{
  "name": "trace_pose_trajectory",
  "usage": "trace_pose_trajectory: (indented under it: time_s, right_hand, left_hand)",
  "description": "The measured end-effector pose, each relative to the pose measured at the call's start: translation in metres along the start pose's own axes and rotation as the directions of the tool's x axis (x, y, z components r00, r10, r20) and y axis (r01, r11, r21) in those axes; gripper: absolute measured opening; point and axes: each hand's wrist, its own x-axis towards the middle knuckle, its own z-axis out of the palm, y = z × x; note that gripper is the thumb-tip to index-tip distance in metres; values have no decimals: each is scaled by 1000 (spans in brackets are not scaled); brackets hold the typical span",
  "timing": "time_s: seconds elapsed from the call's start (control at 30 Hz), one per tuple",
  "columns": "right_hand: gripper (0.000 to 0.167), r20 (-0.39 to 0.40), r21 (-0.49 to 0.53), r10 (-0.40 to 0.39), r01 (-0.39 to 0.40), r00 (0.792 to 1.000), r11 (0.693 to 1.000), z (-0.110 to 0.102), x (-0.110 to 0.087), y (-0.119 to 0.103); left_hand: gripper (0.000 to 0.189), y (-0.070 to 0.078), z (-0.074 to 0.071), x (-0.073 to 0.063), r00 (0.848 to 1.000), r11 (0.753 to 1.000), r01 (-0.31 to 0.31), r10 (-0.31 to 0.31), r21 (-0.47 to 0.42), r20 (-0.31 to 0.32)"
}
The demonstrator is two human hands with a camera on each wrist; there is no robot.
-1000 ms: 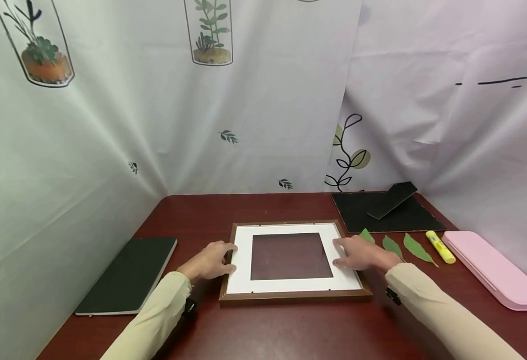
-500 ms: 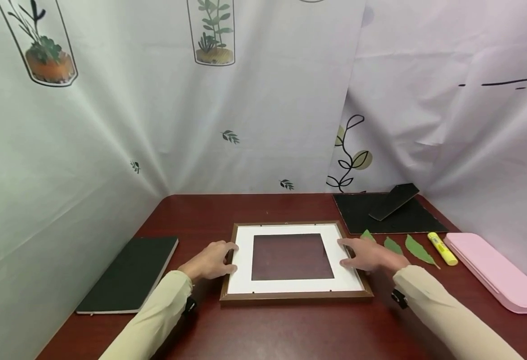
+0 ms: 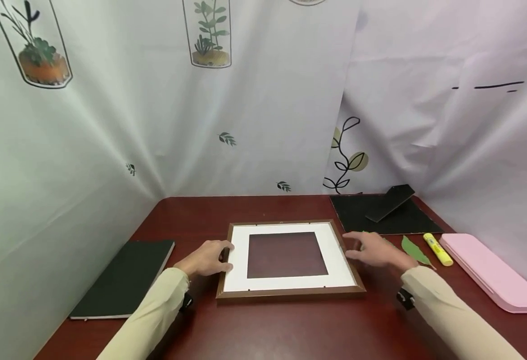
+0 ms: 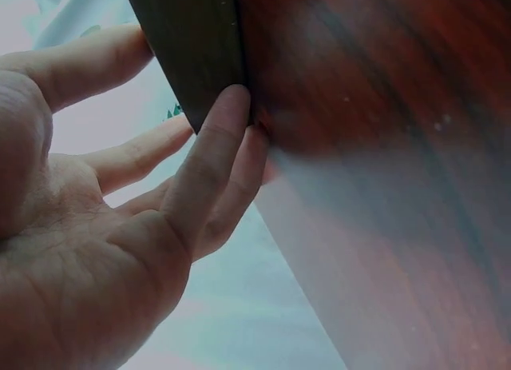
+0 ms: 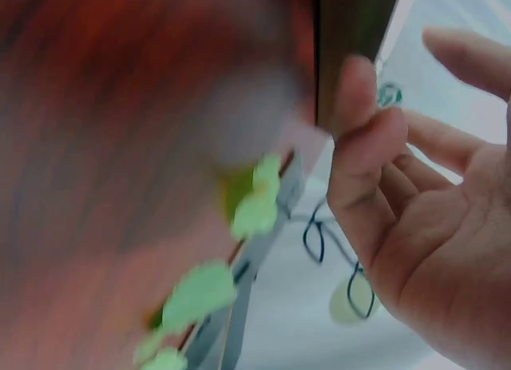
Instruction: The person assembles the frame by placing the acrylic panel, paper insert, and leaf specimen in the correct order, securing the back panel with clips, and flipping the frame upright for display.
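Observation:
A brown wooden picture frame [image 3: 290, 295] lies flat mid-table, with a white mat [image 3: 238, 265] inside it around a dark rectangular opening. My left hand [image 3: 206, 257] holds the frame's left side, thumb and index finger at the edge. From the left wrist view, other fingertips [image 4: 231, 102] press the frame's outer side. Beside the right edge, my right hand [image 3: 373, 250] has its thumb and index finger spread. In the right wrist view its fingers [image 5: 359, 90] overlap the frame's side. One green leaf [image 3: 414, 250] lies behind that wrist; other leaves are mostly hidden by the hand.
At the back right, a black backing board [image 3: 349, 205] carries a stand leg [image 3: 391, 202]. A yellow glue stick [image 3: 438, 249] and a pink case [image 3: 493, 270] lie right. A dark notebook [image 3: 123, 275] sits left. A printed curtain [image 3: 263, 100] surrounds the table.
My right hand has moved right, off the mat to the frame's right edge, covering more of the leaves. The left hand keeps its place at the left edge. The head view shifts slightly.

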Motion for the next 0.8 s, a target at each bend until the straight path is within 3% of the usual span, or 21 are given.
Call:
trace_pose_trajectory:
  time_s: [0.17, 0.4, 0.57, 0.8]
  right_hand:
    - [45, -71, -61, 42, -46, 997, 997, -13, -9, 15]
    - [54, -49, -246, 128, -136, 991, 960, -17, -13, 28]
    - [56, -42, -264, 189, -193, 981, 945, -16, -13, 29]
    - [43, -75, -260, 172, -185, 982, 948, -11, -10, 29]
  left_hand:
    - [49, -1, -2, 2, 1000, 1000, -13, 13, 19, 4]
    - [48, 1, 0, 1, 1000, 1000, 6, -6, 23, 5]
    - [50, 3, -1, 3, 1000, 999, -6, 5, 39, 18]
    - [50, 3, -3, 3, 999, 999, 19, -21, 47, 28]
